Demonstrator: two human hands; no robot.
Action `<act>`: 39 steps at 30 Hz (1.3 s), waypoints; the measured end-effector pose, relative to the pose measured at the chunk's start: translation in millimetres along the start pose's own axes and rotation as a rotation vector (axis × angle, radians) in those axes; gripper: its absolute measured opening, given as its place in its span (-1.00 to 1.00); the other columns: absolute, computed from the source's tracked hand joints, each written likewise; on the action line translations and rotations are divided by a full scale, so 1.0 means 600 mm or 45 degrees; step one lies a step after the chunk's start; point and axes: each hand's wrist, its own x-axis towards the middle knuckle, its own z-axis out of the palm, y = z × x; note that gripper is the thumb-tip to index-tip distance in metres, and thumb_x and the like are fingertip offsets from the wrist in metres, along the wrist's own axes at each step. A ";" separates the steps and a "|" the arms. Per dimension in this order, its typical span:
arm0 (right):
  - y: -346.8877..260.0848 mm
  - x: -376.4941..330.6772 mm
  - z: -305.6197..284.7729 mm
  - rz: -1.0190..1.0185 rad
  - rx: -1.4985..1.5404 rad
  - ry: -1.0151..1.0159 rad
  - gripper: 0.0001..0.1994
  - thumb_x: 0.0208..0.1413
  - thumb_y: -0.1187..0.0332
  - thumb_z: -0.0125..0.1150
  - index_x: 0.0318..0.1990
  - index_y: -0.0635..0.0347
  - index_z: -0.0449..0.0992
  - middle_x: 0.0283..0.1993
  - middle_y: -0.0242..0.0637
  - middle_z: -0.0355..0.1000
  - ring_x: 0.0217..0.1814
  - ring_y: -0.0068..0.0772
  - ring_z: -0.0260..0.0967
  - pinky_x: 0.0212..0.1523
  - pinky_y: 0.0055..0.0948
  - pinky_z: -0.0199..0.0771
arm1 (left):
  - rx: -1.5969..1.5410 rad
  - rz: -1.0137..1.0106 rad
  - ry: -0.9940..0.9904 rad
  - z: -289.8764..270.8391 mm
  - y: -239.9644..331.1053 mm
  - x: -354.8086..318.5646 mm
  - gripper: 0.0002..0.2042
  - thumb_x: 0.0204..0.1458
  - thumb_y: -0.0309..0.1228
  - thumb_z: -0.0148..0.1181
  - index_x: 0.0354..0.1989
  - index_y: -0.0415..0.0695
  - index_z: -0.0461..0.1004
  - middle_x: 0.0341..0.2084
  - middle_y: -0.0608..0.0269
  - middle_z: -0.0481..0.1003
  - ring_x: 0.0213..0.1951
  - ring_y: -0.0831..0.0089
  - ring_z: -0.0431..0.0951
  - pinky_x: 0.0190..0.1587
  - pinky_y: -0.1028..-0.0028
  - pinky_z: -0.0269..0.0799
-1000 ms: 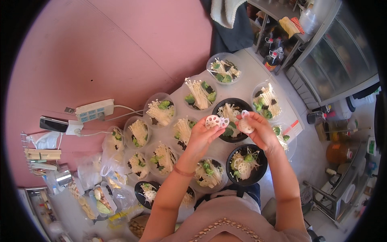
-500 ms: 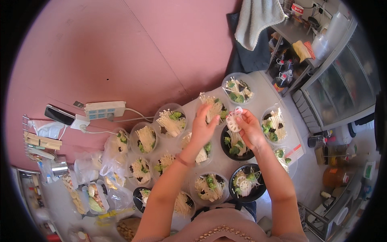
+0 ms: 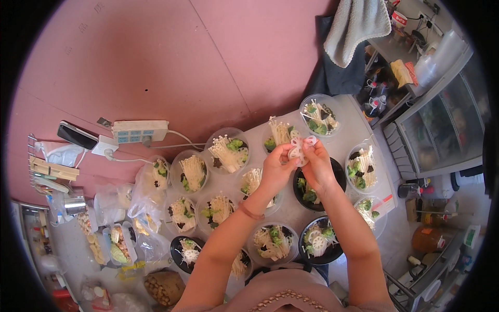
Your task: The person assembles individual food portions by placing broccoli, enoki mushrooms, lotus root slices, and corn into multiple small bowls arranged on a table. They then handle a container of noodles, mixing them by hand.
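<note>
Both hands meet over the middle of the table, holding white lotus root slices [image 3: 295, 151]. My left hand [image 3: 278, 167] pinches the slices from the left with thumb and fingers. My right hand [image 3: 318, 165] is closed on them from the right, with another slice edge [image 3: 311, 140] showing above its fingers. Just under the hands is a black bowl [image 3: 340, 182] with broccoli and enoki mushrooms. Behind them a clear bowl [image 3: 279, 127] holds enoki and greens. Near my right forearm, another black bowl [image 3: 318, 242] has lotus slices lying on top of the vegetables.
Several clear bowls [image 3: 228, 151] of enoki and broccoli crowd the white table [image 3: 358, 125]. Plastic bags [image 3: 148, 208] and a tray of food [image 3: 122, 244] lie at left. A power strip [image 3: 139, 131] and phone [image 3: 78, 134] are along the pink wall. A glass-door fridge [image 3: 442, 125] stands right.
My left hand, open and apart before, has come over to the right hand and now pinches the lotus root slices. The whole view has shifted slightly.
</note>
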 end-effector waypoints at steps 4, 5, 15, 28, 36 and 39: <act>-0.005 -0.009 -0.004 0.052 -0.333 0.017 -0.78 0.22 0.54 0.09 -0.02 0.14 0.28 -0.05 -0.29 0.41 -0.08 -0.46 0.44 -0.12 -0.43 0.50 | -0.059 -0.088 -0.002 -0.029 -0.022 0.009 -0.85 0.11 -0.53 0.20 -0.19 -0.29 0.43 -0.35 0.22 0.54 -0.31 0.52 0.56 -0.33 0.55 0.54; -0.006 -0.012 -0.005 0.049 -0.395 0.050 -0.77 0.20 0.55 0.10 -0.03 0.14 0.28 -0.06 -0.29 0.41 -0.09 -0.47 0.44 -0.14 -0.45 0.50 | -0.003 -0.098 0.012 -0.032 -0.022 0.007 -0.86 0.13 -0.51 0.18 -0.19 -0.29 0.43 -0.38 0.23 0.54 -0.34 0.52 0.57 -0.35 0.54 0.54; 0.000 -0.075 -0.068 -0.053 -0.473 0.320 -0.75 0.13 0.62 0.15 -0.09 0.10 0.32 -0.13 -0.38 0.44 -0.23 -0.60 0.42 -0.33 -0.61 0.42 | 0.039 -0.224 0.153 -0.024 -0.021 -0.015 -0.83 0.23 -0.38 0.07 -0.22 -0.26 0.42 -0.60 0.26 0.46 -0.62 0.55 0.46 -0.60 0.54 0.40; 0.033 -0.094 -0.023 -0.278 -0.439 0.168 -0.75 0.12 0.67 0.14 -0.12 0.15 0.33 -0.08 -0.33 0.43 -0.14 -0.56 0.43 -0.22 -0.61 0.47 | -0.274 -0.199 0.080 0.006 -0.013 -0.101 -0.73 0.17 -0.56 0.11 0.04 -0.24 0.38 -0.36 0.30 0.50 -0.46 0.63 0.48 -0.43 0.61 0.44; 0.053 -0.085 -0.008 -0.178 -0.485 0.108 -0.70 0.09 0.71 0.13 -0.10 0.16 0.31 -0.10 -0.30 0.43 -0.15 -0.52 0.47 -0.18 -0.58 0.49 | -0.348 -0.332 0.055 -0.048 -0.012 -0.113 -0.82 0.18 -0.53 0.10 -0.07 -0.27 0.42 -0.44 0.30 0.52 -0.52 0.61 0.47 -0.47 0.60 0.42; 0.029 -0.072 0.000 -0.221 -0.473 0.178 -0.71 0.10 0.68 0.14 -0.08 0.14 0.30 -0.11 -0.32 0.43 -0.19 -0.53 0.49 -0.24 -0.57 0.49 | -0.425 -0.259 -0.052 -0.041 0.016 -0.100 -0.75 0.14 -0.58 0.13 0.00 -0.27 0.42 -0.38 0.32 0.53 -0.42 0.62 0.48 -0.37 0.58 0.44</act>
